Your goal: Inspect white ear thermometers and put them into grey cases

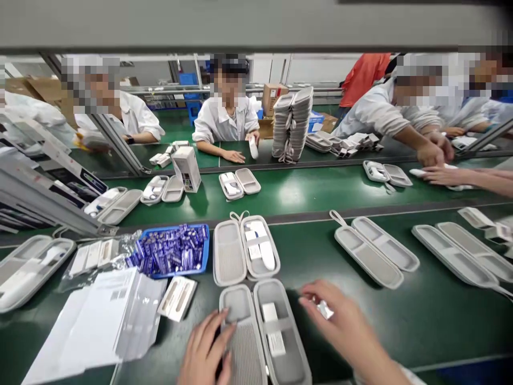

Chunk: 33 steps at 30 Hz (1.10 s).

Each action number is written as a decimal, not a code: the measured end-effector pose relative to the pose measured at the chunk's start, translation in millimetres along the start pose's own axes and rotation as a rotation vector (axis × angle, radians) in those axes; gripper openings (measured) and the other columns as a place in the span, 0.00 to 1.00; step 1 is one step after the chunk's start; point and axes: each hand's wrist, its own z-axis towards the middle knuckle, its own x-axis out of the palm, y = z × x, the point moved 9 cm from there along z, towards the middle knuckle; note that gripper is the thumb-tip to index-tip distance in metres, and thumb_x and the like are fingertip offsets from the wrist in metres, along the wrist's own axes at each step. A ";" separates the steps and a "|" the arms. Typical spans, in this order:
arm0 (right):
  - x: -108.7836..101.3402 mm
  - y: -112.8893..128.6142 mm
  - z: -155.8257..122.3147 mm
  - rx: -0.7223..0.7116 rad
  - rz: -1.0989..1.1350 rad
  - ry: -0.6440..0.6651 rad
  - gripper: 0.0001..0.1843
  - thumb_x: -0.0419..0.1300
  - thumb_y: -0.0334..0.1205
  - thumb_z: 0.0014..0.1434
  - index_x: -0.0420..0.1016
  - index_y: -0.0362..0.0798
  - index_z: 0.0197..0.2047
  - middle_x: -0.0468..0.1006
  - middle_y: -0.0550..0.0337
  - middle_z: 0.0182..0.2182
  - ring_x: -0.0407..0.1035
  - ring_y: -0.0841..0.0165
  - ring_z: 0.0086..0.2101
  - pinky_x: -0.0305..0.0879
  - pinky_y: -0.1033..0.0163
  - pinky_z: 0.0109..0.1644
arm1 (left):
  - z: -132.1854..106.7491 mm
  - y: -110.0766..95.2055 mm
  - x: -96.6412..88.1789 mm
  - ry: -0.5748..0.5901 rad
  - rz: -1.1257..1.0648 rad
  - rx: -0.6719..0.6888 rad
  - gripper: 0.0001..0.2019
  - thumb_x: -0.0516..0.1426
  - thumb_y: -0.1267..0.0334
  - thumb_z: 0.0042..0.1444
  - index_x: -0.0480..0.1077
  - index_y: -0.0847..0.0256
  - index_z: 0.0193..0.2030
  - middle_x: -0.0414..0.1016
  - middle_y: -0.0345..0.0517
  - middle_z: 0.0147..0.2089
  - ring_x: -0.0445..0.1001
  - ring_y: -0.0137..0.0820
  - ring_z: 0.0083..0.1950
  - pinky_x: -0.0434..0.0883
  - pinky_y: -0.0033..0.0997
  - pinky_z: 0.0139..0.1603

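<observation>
Just in front of me lies an open grey zip case [294, 350] with a small white box [276, 343] under the strap in its right half. My left hand [208, 345] rests on the outer edge of the case's left half, fingers spread and not wrapped around anything. To the right of the case, my right hand [340, 318] is curled above the table around a small shiny white-and-silver piece [324, 309], whose kind I cannot make out. Directly beyond stands another open case [229, 254], which holds a white handheld device [265, 248] and a small box.
Left of the cases are a blue tray [207, 251] of purple-wrapped batteries, a white carton insert [178, 298] and a stack of white papers [100, 315]. More open cases [374, 251] lie to the right. A green conveyor [304, 187] runs behind, with co-workers across it.
</observation>
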 end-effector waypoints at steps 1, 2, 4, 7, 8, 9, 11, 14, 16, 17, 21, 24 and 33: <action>19.2 4.7 -13.1 -0.010 -0.025 0.034 0.11 0.57 0.45 0.64 0.78 0.53 0.42 0.79 0.54 0.38 0.74 0.59 0.40 0.72 0.55 0.45 | -0.2 -2.1 -1.4 0.011 -0.004 0.032 0.23 0.53 0.70 0.60 0.69 0.49 0.62 0.71 0.47 0.65 0.71 0.45 0.64 0.76 0.47 0.57; 34.9 8.5 -22.1 -0.019 -0.063 0.047 0.10 0.58 0.44 0.63 0.79 0.53 0.44 0.78 0.52 0.42 0.73 0.57 0.44 0.72 0.52 0.48 | -0.5 -3.7 -2.8 0.023 -0.012 0.051 0.23 0.53 0.69 0.60 0.69 0.51 0.62 0.70 0.48 0.65 0.70 0.45 0.64 0.75 0.49 0.58; 54.9 12.1 -31.4 -0.021 -0.154 0.023 0.10 0.61 0.42 0.60 0.79 0.52 0.45 0.75 0.49 0.48 0.70 0.52 0.49 0.70 0.47 0.52 | -1.2 -5.4 -5.0 0.042 -0.032 0.060 0.22 0.52 0.70 0.61 0.69 0.52 0.61 0.70 0.49 0.65 0.69 0.45 0.65 0.74 0.50 0.60; 68.1 12.8 -34.6 -0.011 -0.209 0.000 0.12 0.62 0.44 0.60 0.79 0.50 0.46 0.72 0.46 0.53 0.68 0.49 0.52 0.69 0.42 0.55 | -2.3 -8.0 -5.5 0.063 -0.056 0.054 0.21 0.51 0.71 0.61 0.70 0.54 0.59 0.71 0.50 0.64 0.69 0.43 0.64 0.73 0.50 0.61; 69.4 13.2 -34.6 -0.011 -0.200 0.001 0.15 0.61 0.45 0.61 0.78 0.51 0.49 0.71 0.46 0.54 0.67 0.49 0.53 0.68 0.41 0.56 | -2.4 -9.0 -5.3 0.068 -0.060 0.054 0.21 0.50 0.71 0.62 0.70 0.55 0.59 0.71 0.51 0.64 0.69 0.43 0.64 0.73 0.50 0.61; 69.7 14.0 -34.4 -0.013 -0.184 0.005 0.18 0.60 0.47 0.62 0.77 0.51 0.53 0.71 0.46 0.56 0.66 0.48 0.55 0.67 0.40 0.57 | -2.5 -9.6 -5.1 0.071 -0.062 0.054 0.21 0.50 0.71 0.62 0.70 0.55 0.59 0.71 0.51 0.64 0.69 0.43 0.64 0.73 0.50 0.61; 69.0 16.3 -33.2 -0.023 -0.146 0.028 0.21 0.59 0.49 0.63 0.75 0.53 0.58 0.68 0.46 0.60 0.61 0.47 0.60 0.64 0.38 0.60 | -2.3 -10.0 -4.9 0.072 -0.064 0.054 0.21 0.50 0.72 0.62 0.69 0.56 0.60 0.71 0.51 0.63 0.69 0.43 0.64 0.73 0.51 0.61; 66.9 19.7 -27.8 -0.045 -0.062 0.104 0.16 0.57 0.51 0.64 0.80 0.57 0.50 0.62 0.52 0.66 0.53 0.46 0.66 0.59 0.38 0.64 | -2.9 -10.0 -5.0 0.065 -0.077 0.053 0.21 0.50 0.72 0.61 0.69 0.55 0.60 0.71 0.51 0.63 0.70 0.43 0.64 0.74 0.50 0.60; 57.6 17.2 -18.6 -0.016 0.016 0.093 0.17 0.55 0.52 0.65 0.80 0.57 0.49 0.64 0.53 0.65 0.58 0.49 0.64 0.62 0.42 0.63 | -3.8 -8.0 -6.5 0.040 -0.090 0.015 0.21 0.51 0.72 0.62 0.68 0.54 0.61 0.70 0.52 0.65 0.70 0.42 0.64 0.75 0.48 0.59; 50.0 13.1 -11.7 0.028 0.052 0.056 0.19 0.54 0.53 0.65 0.78 0.56 0.51 0.67 0.51 0.62 0.64 0.52 0.60 0.65 0.45 0.60 | -4.2 -6.3 -8.1 0.018 -0.097 -0.020 0.21 0.51 0.71 0.63 0.67 0.54 0.61 0.69 0.53 0.65 0.70 0.42 0.64 0.75 0.46 0.58; 26.4 -4.3 27.4 0.236 0.153 -0.061 0.27 0.50 0.57 0.66 0.69 0.51 0.60 0.79 0.54 0.41 0.75 0.61 0.38 0.70 0.55 0.45 | 0.4 -3.9 -23.9 -0.117 -0.099 -0.146 0.18 0.52 0.66 0.66 0.67 0.55 0.61 0.71 0.55 0.62 0.74 0.42 0.60 0.78 0.45 0.53; 31.8 -2.2 65.0 0.249 0.156 -0.008 0.30 0.50 0.56 0.65 0.63 0.51 0.66 0.79 0.58 0.35 0.74 0.63 0.33 0.68 0.57 0.42 | 17.8 -11.0 -35.0 -0.137 -0.111 -0.136 0.16 0.53 0.64 0.66 0.69 0.54 0.59 0.76 0.52 0.56 0.77 0.43 0.55 0.79 0.46 0.50; 52.6 -18.3 91.0 0.347 0.803 0.049 0.39 0.52 0.49 0.56 0.59 0.40 0.68 0.67 0.69 0.18 0.59 0.71 0.18 0.55 0.66 0.21 | 60.5 -6.2 -43.9 -0.047 -0.303 -0.214 0.14 0.52 0.63 0.67 0.73 0.52 0.54 0.80 0.47 0.52 0.79 0.38 0.52 0.78 0.39 0.50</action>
